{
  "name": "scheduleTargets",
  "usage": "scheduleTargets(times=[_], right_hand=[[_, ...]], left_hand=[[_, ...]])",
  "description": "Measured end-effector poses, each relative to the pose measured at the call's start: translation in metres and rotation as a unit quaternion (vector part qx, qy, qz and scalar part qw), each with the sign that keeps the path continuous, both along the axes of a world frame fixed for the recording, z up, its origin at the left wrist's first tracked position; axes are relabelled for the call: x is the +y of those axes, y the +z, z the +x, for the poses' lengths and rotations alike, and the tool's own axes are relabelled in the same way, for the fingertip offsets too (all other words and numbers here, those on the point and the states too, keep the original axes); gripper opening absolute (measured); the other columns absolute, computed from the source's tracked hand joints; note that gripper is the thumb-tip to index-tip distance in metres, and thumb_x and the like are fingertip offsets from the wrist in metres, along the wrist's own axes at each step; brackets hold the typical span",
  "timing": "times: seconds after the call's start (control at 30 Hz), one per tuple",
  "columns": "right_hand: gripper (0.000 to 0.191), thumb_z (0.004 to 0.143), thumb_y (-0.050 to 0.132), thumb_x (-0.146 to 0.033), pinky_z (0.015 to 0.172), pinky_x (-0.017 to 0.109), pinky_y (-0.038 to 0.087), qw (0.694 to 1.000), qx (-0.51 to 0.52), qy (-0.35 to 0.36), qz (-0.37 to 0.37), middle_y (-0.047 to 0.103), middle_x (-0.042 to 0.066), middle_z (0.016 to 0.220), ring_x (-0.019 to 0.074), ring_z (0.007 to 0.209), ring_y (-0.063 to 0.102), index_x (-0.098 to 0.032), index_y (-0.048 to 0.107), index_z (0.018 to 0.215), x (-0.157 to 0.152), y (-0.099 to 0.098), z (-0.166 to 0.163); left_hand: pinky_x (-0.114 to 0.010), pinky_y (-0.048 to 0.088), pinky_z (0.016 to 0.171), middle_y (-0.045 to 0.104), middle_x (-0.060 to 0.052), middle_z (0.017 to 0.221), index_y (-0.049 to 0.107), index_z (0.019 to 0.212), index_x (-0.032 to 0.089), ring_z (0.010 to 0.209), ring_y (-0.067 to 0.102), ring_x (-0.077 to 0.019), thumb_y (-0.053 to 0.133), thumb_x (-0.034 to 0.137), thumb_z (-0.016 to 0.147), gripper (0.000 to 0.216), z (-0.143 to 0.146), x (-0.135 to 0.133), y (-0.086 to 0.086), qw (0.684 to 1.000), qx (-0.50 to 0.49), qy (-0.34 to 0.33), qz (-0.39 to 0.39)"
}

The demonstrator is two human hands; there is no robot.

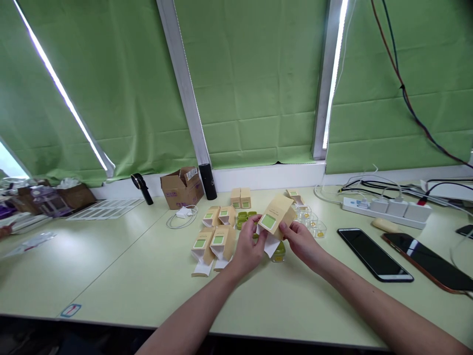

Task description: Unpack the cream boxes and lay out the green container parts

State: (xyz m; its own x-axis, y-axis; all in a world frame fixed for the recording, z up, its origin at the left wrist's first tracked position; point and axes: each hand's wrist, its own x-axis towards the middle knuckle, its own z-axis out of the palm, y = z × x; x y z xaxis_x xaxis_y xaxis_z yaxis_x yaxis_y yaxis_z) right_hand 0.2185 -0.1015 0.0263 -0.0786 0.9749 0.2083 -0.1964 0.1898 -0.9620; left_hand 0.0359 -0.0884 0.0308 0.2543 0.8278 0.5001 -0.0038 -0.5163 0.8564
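Observation:
Between my two hands I hold a small tan paper box [281, 209] with a green square on its face and a white flap open at the lower end. My left hand [252, 241] grips its left edge near the flap. On the right side, my right hand [297, 239] pinches the box with thumb and fingers. Just below it stands a small clear jar with a green lid [279, 251], partly covered by the flap. More green-lidded jars [242, 217] show behind my left hand. Several similar boxes [219, 239] lie to the left, the nearest with white flaps open.
Clear small containers with yellow contents [316, 227] sit right of my hands. Two phones [375, 254] and a power strip [384, 212] with cables lie farther right. At the back stand a cardboard carton [182, 188], a black cylinder [208, 182] and a handheld fan [142, 188].

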Motion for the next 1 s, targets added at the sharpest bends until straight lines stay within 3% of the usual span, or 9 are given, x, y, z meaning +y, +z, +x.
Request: scheduleTargets(times=[0.27,0.43,0.67,0.83,1.0], right_hand=[[0.059,0.078,0.07,-0.075,0.089,0.043,0.053,0.999,0.029,0.029,-0.01,0.079,0.011,0.104,0.0311,0.099,0.07,-0.023,0.078,0.105,-0.006,0.009,-0.001],[0.058,0.077,0.073,-0.073,0.092,0.045,0.053,0.998,0.049,0.028,-0.017,0.079,0.012,0.11,0.0328,0.102,0.071,-0.022,0.079,0.104,-0.007,0.011,0.0],[0.059,0.079,0.073,-0.071,0.097,0.045,0.053,0.998,0.043,0.007,-0.034,0.079,0.012,0.114,0.0329,0.108,0.071,-0.021,0.078,0.109,-0.007,0.014,0.004],[0.054,0.074,0.08,-0.066,0.095,0.046,0.056,0.996,0.072,-0.039,-0.045,0.079,0.012,0.114,0.0338,0.108,0.072,-0.021,0.079,0.104,-0.006,0.016,0.007],[0.057,0.072,0.08,-0.068,0.088,0.045,0.058,0.996,0.061,-0.045,-0.046,0.08,0.013,0.109,0.0341,0.102,0.074,-0.019,0.078,0.102,-0.005,0.015,0.008]], left_hand=[[-0.044,0.048,0.105,0.057,-0.014,0.139,0.048,0.139,0.026,0.126,0.057,-0.0304,0.08,0.039,0.084,0.066,0.004,-0.004,0.006,0.999,0.016,-0.04,0.006],[-0.042,0.045,0.106,0.052,-0.014,0.147,0.038,0.146,0.028,0.134,0.053,-0.0306,0.07,0.042,0.093,0.064,0.001,-0.007,0.011,0.994,-0.012,-0.104,-0.022],[-0.043,0.043,0.108,0.057,-0.012,0.144,0.033,0.15,0.028,0.136,0.051,-0.032,0.065,0.052,0.094,0.069,-0.004,-0.006,0.013,0.984,-0.066,-0.154,-0.066],[-0.048,0.036,0.115,0.064,-0.013,0.131,0.037,0.149,0.026,0.143,0.043,-0.0325,0.059,0.058,0.096,0.065,-0.005,-0.004,0.011,0.991,-0.05,-0.12,-0.042],[-0.045,0.045,0.107,0.061,-0.015,0.13,0.052,0.132,0.024,0.129,0.055,-0.0318,0.058,0.062,0.095,0.054,-0.007,-0.001,0.009,0.996,-0.034,-0.052,-0.058]])
